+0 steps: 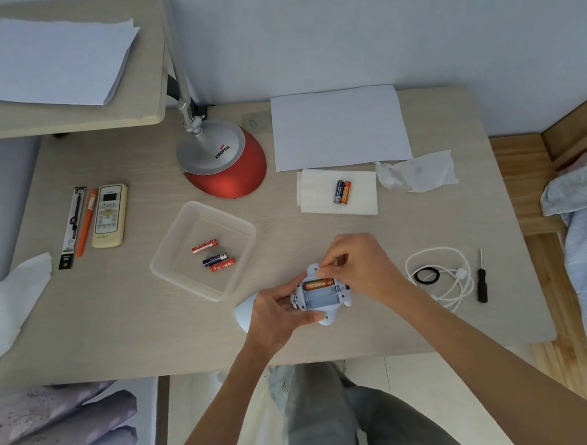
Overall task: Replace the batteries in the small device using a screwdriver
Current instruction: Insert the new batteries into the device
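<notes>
Near edge of the desk (128,332), right of centre: the left hand (277,311) grips the small device (320,297) from its left side, thumb along the near edge. The device is pale blue, held just above the desktop, its battery compartment uncovered and facing up. One orange battery (319,283) lies in the far slot. The right hand (356,265) reaches in from the right, its curled fingertips pinching at the far side of that battery.

Right of the hands: a coiled white cable (441,270) with a black ring (426,275), then a black-handled screwdriver (482,278) lying apart and untouched.

Left of the hands: a clear plastic tray (172,256) holding three batteries (214,255). Further left lie a remote control (110,215) and an orange pen (86,222), side by side.

Farther back: a folded napkin (359,200) bearing two batteries (342,192), a crumpled tissue (417,170), a white sheet (338,129) and a red-and-silver lamp base (224,160).
</notes>
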Demonstrator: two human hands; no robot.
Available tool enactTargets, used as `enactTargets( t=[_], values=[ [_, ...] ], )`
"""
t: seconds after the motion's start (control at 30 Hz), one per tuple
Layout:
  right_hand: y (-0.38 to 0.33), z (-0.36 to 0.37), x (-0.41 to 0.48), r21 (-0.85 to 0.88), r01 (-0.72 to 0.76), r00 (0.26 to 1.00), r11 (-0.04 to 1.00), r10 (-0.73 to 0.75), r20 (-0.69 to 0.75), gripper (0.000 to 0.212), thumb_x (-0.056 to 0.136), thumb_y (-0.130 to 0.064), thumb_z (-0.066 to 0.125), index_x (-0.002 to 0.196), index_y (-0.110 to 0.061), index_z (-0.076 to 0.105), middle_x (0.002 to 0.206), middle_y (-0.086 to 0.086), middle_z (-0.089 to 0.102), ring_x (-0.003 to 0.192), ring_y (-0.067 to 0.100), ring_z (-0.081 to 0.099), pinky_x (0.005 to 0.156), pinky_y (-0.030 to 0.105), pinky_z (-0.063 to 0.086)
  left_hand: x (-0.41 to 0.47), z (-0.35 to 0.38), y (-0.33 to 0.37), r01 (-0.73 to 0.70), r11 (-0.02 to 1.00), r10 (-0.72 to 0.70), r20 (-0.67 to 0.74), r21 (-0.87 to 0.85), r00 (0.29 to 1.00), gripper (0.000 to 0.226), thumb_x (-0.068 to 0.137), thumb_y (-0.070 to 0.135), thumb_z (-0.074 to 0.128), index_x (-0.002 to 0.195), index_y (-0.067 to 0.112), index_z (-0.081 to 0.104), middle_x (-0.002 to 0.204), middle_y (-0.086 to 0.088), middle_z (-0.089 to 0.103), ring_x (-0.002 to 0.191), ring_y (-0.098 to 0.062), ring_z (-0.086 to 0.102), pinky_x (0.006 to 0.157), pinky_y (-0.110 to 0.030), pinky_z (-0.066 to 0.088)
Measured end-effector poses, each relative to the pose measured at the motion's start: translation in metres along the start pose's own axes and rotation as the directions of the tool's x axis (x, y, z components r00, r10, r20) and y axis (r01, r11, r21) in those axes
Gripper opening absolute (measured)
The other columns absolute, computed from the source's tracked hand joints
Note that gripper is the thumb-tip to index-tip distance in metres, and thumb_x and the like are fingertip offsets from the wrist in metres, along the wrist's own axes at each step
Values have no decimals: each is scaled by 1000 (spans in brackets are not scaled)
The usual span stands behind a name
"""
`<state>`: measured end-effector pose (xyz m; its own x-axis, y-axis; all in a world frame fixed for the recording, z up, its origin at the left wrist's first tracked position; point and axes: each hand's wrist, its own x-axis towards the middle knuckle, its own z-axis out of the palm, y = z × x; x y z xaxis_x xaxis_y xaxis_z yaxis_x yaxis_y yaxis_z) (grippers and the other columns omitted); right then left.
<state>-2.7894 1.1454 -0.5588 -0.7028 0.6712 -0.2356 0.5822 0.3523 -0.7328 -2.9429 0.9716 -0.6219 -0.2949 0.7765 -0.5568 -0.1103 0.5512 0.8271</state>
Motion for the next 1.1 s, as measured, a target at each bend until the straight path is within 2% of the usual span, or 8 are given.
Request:
enactTargets(
  t=[0.17, 0.37, 0.5, 0.6, 0.77, 0.87, 0.97, 1.1],
  values=[
    [11, -36, 45, 124, -134, 940, 983, 166, -297, 25, 77, -17, 92, 100, -14, 83, 87, 0, 76, 76, 19, 70, 82, 37, 60, 1, 0, 0, 32, 999, -31, 7, -38, 999, 105, 52, 34, 107, 146, 10, 67, 127, 1, 81, 117, -24, 78, 105, -51, 61],
    [35, -45, 97, -31, -231, 949, 972, 219, -225, 71, 79, -27, 90, 142, -19, 60, 124, 5, 54, 114, 21, 55, 102, 37, 48, 0, 0, 1, 48, 998, -48, 1, -35, 999, 89, 62, 11, 104, 143, 13, 68, 126, 1, 81, 116, -21, 78, 104, -52, 62],
    [43, -43, 116, -196, -245, 965, 950, 218, -148, 72, 77, -36, 90, 140, -16, 60, 132, 11, 47, 118, 30, 57, 103, 46, 51, 0, 0, 0, 38, 999, -38, 3, -29, 999, 93, 60, 21, 106, 145, 11, 68, 128, 1, 80, 119, -23, 77, 105, -53, 61],
    [43, -43, 121, -292, -236, 971, 927, 211, -116, 63, 77, -36, 90, 131, -12, 67, 123, 7, 45, 103, 33, 64, 90, 45, 56, -1, 0, 0, 33, 999, -32, 5, -33, 999, 96, 60, 25, 106, 146, 11, 67, 129, 3, 80, 119, -22, 77, 105, -53, 61],
    [35, -42, 116, -303, -185, 977, 935, 144, -155, 64, 79, -38, 90, 131, -11, 66, 129, 5, 47, 98, 30, 65, 84, 45, 57, -1, 0, 2, 42, 999, -42, 2, -30, 999, 101, 56, 31, 106, 146, 10, 66, 128, 2, 80, 119, -22, 77, 104, -52, 62],
    [28, -40, 110, -204, -141, 971, 969, 95, -219, 62, 80, -40, 90, 130, -14, 65, 127, 1, 56, 97, 19, 62, 86, 39, 55, -1, 0, 1, 53, 999, -53, -5, -7, 999, 92, 63, 19, 105, 146, 11, 67, 129, 2, 80, 119, -22, 76, 103, -53, 62],
    [16, -38, 95, 72, -153, 953, 986, 166, -252, 55, 74, -26, 95, 120, -17, 67, 110, -1, 70, 76, 13, 64, 77, 29, 55, -1, 0, 1, 62, 998, -63, -13, -8, 998, 88, 66, 9, 103, 146, 11, 67, 128, 2, 80, 118, -20, 77, 103, -50, 63],
    [8, -31, 67, 360, -128, 942, 924, 226, -246, 33, 69, -3, 95, 89, -8, 70, 82, 9, 76, 72, 29, 76, 67, 42, 64, -2, 1, 3, 60, 998, -60, -12, -13, 998, 89, 66, 9, 102, 147, 10, 65, 129, 3, 80, 118, -18, 77, 102, -45, 64]
  ],
)
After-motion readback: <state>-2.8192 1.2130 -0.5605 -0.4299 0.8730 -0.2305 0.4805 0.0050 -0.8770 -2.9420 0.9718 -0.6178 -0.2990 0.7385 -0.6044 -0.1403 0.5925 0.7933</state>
